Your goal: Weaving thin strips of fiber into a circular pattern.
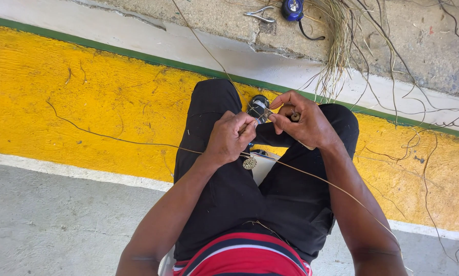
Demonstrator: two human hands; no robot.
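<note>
Fibre strand (262,116) seemingly between both hands' fingertips (250,124)

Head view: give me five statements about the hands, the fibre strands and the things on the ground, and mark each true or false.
1. Both hands meet over the lap, pinching thin fibre strands. True: the left hand and the right hand work close together.
2. A blue tape measure lies on the concrete at the top. True.
3. The band of floor under the legs is painted red. False: it is yellow, edged green and white.
4. The metal pliers are in the left hand. False: they lie on the concrete beside the tape measure.
5. A small round woven piece hangs below the left hand. True.
</note>
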